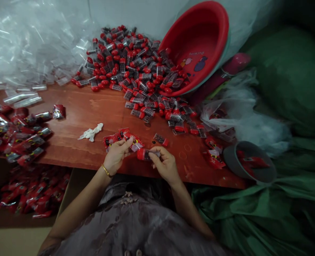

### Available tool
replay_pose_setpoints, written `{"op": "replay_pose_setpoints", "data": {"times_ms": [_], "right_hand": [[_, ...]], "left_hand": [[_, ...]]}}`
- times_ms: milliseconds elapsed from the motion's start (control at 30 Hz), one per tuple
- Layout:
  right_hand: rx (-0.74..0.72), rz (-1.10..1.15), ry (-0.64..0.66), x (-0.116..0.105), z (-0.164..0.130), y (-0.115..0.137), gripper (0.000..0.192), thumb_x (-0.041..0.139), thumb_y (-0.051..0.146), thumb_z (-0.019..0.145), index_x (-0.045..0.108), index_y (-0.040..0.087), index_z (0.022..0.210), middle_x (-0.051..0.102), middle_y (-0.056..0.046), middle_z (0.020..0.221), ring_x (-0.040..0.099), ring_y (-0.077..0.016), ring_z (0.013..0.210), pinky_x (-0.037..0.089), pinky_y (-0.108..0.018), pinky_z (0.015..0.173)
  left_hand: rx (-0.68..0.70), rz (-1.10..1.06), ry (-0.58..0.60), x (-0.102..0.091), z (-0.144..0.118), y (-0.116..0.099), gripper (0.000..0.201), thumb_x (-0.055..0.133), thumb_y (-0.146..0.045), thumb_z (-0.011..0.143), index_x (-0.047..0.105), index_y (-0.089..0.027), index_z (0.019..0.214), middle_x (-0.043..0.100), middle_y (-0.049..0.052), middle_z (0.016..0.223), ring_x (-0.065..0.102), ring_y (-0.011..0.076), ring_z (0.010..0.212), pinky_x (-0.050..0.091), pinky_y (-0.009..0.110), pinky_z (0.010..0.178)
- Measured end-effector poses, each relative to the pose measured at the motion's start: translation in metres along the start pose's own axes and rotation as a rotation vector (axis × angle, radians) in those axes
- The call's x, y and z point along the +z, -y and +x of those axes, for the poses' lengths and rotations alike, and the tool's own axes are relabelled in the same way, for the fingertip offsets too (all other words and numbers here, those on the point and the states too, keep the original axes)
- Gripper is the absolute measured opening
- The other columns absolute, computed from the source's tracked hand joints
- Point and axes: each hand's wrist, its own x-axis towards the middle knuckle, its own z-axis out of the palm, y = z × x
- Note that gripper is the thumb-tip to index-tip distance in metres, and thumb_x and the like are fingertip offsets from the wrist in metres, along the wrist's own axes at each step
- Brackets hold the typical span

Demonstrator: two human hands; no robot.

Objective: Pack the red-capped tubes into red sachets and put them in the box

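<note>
The right hand (166, 164) has its grip pinched on a red-capped vial (146, 154) just above the tabletop (93, 106) edge, and the left hand (117, 153), close beside it, clamps a red printed sleeve (136, 144). Beyond the grip a large heap of bare vials (136, 67) spills from the red basin (200, 46), while sleeved ones (15, 131) pile far left, so plenty looks left. The carton (31, 192) below is half hidden, and the prints are too small to read.

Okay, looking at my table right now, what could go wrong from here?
1. The red-capped vial in your right hand hangs over the table edge; a slip may drop it into your lap.
2. The vial pile spills out of the tilted red basin; a nudge could send more sliding.
3. The grey cup overhangs the table's edge and might tip off.
</note>
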Motion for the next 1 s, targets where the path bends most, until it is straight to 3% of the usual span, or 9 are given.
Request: {"op": "replay_pose_setpoints", "data": {"times_ms": [133, 267, 400, 533, 767, 1000], "right_hand": [[0.02, 0.023, -0.066, 0.008, 0.0, -0.006, 0.02, 0.056, 0.038, 0.081, 0.058, 0.019, 0.084, 0.05, 0.008, 0.049, 0.048, -0.0078, 0.039, 0.039, -0.019, 0.043], [0.061, 0.083, -0.123, 0.016, -0.002, -0.009, 0.022, 0.057, 0.041, 0.081, 0.057, 0.019, 0.084, 0.051, 0.008, 0.051, 0.049, -0.0074, 0.038, 0.039, -0.019, 0.042], [0.078, 0.15, -0.107, 0.023, -0.003, -0.008, 0.024, 0.054, 0.043, 0.083, 0.055, 0.019, 0.083, 0.049, 0.009, 0.046, 0.048, -0.0073, 0.036, 0.037, -0.018, 0.041], [0.11, 0.197, -0.148, 0.032, 0.0, -0.01, 0.027, 0.053, 0.046, 0.084, 0.054, 0.019, 0.084, 0.049, 0.009, 0.044, 0.047, -0.0073, 0.033, 0.035, -0.018, 0.038], [0.112, 0.227, -0.286, 0.045, 0.0, -0.014, 0.029, 0.051, 0.049, 0.084, 0.053, 0.02, 0.086, 0.051, 0.008, 0.051, 0.048, -0.0066, 0.033, 0.036, -0.017, 0.036], [0.172, 0.194, -0.128, 0.043, -0.001, -0.01, 0.035, 0.049, 0.053, 0.085, 0.055, 0.019, 0.083, 0.059, 0.004, 0.056, 0.049, -0.0059, 0.034, 0.036, -0.016, 0.034]], "left_hand": [[-0.031, -0.005, -0.001, -0.001, -0.001, 0.001, 0.036, 0.084, -0.038, 0.054, 0.065, -0.011, 0.069, 0.069, 0.003, 0.066, 0.062, 0.0107, 0.056, 0.051, 0.023, 0.06], [-0.028, -0.034, -0.025, 0.003, -0.002, 0.002, 0.038, 0.087, -0.035, 0.047, 0.067, -0.012, 0.07, 0.07, 0.004, 0.066, 0.063, 0.0114, 0.057, 0.05, 0.022, 0.06], [0.057, -0.064, -0.01, 0.007, -0.004, 0.007, 0.041, 0.089, -0.029, 0.039, 0.07, -0.012, 0.07, 0.071, 0.003, 0.069, 0.062, 0.0108, 0.06, 0.05, 0.022, 0.063], [0.149, -0.077, -0.024, 0.009, -0.002, 0.017, 0.04, 0.089, -0.028, 0.041, 0.071, -0.013, 0.074, 0.071, 0.002, 0.071, 0.061, 0.0097, 0.062, 0.048, 0.022, 0.065], [0.229, -0.079, -0.1, 0.017, -0.005, 0.034, 0.037, 0.084, -0.041, 0.05, 0.067, -0.014, 0.067, 0.06, -0.004, 0.056, 0.047, 0.0046, 0.049, 0.038, 0.017, 0.05], [0.3, 0.056, -0.105, 0.013, -0.007, 0.045, 0.039, 0.071, -0.054, 0.064, 0.064, -0.015, 0.065, 0.055, -0.003, 0.055, 0.044, 0.0077, 0.052, 0.035, 0.02, 0.052]]}}
